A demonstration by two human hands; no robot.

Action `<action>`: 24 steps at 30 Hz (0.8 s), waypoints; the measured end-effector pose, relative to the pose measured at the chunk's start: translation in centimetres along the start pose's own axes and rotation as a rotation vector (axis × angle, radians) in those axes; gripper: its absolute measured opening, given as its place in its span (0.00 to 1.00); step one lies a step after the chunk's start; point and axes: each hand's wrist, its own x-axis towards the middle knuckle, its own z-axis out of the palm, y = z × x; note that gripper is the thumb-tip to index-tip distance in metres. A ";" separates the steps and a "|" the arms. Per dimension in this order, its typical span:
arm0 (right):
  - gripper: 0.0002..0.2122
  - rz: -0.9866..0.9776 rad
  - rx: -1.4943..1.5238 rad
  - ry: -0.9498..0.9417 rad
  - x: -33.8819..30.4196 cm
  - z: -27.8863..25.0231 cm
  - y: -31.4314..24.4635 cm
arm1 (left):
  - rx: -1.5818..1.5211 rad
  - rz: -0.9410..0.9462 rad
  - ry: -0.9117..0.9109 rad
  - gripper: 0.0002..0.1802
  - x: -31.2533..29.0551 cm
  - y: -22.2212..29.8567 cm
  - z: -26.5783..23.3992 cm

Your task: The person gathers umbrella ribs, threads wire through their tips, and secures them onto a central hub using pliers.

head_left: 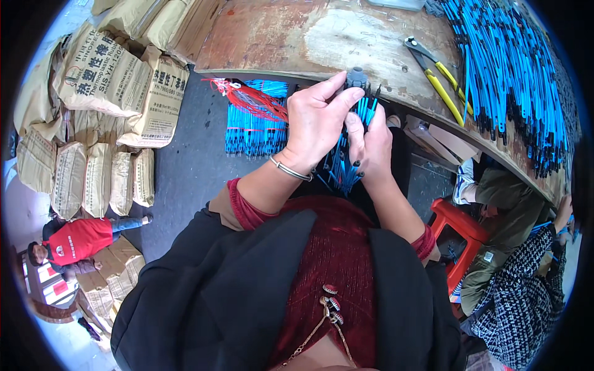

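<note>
My right hand (373, 145) is wrapped round a bundle of thin blue strips with black ends (340, 170), held upright just off the table's front edge. Black tips poke out above its thumb, and more ends hang down below the palm. Close beside it, my left hand (314, 120) is closed in a pinch, with thumb and forefinger meeting at the top of the bundle. What lies between those fingertips is too small to make out. Just beyond them, a small grey-blue fitting (356, 77) stands at the table edge.
A worn wooden table (266, 37) carries yellow-handled pliers (440, 83) and a large pile of blue strips (513, 80). Bundled strips (253, 133) and red ties (250, 99) lie below left. Stacked sacks (99, 74), a red stool (458, 232) and two other people (83, 241) surround me.
</note>
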 end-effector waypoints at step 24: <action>0.09 -0.303 -0.185 -0.269 1.3 0.4 -0.4 | -0.231 0.005 -0.064 0.20 -0.4 -1.4 -5.6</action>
